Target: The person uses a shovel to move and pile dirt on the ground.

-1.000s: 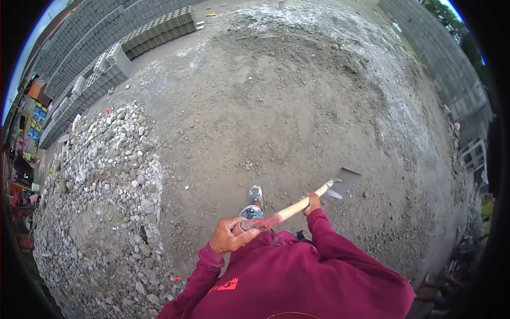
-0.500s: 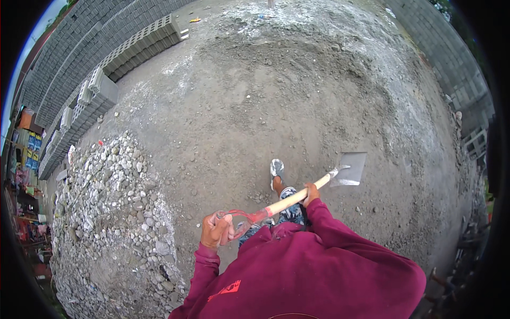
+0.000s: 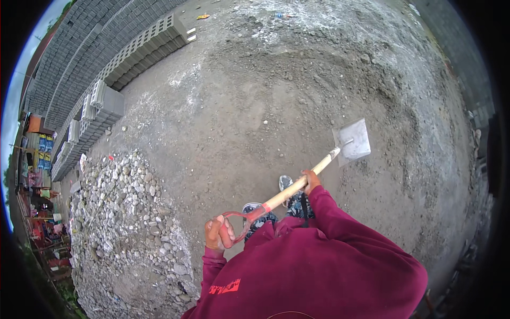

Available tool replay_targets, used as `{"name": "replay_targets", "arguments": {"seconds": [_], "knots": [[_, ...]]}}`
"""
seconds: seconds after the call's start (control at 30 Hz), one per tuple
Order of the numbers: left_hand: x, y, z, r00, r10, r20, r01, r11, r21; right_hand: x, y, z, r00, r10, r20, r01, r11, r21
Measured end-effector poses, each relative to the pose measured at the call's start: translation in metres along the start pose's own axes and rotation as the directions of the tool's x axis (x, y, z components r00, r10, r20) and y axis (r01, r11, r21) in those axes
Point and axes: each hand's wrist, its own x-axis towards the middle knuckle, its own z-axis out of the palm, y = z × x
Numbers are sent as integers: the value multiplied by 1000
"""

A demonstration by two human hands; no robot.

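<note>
Both my hands hold a shovel (image 3: 287, 194) with a wooden shaft, a red D-shaped grip and a flat grey metal blade. My left hand (image 3: 217, 233) is closed around the red grip, in front of my body on the left. Farther along, my right hand (image 3: 311, 182) wraps the pale shaft near its lower half. The blade reaches out ahead and to the right, over grey sandy ground (image 3: 228, 133). No load shows on the blade; whether it touches the ground I cannot tell. My shoes stand below the shaft, partly hidden by it.
A broad heap of stones (image 3: 127, 212) lies to my left. Hollow concrete blocks (image 3: 109, 103) are stacked in rows at the far left. Loose soil (image 3: 340, 74) forms a low ridge ahead, and a grey block wall (image 3: 459, 58) runs along the right.
The shovel blade has swung forward, farther from me, and turned. My hands keep their grip on it. My view has shifted, and a second shoe now shows beside the first.
</note>
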Motion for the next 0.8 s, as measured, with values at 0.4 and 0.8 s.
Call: {"name": "replay_targets", "arguments": {"seconds": [0.4, 0.8], "knots": [[105, 79, -43, 957, -113, -266, 25, 949, -315, 39, -11, 249, 986, 163, 41, -125, 875, -468], [379, 228, -131, 938, -303, -165, 198, 865, -462, 159, -51, 579, 999, -1, -53, -28, 838, -545]]}}
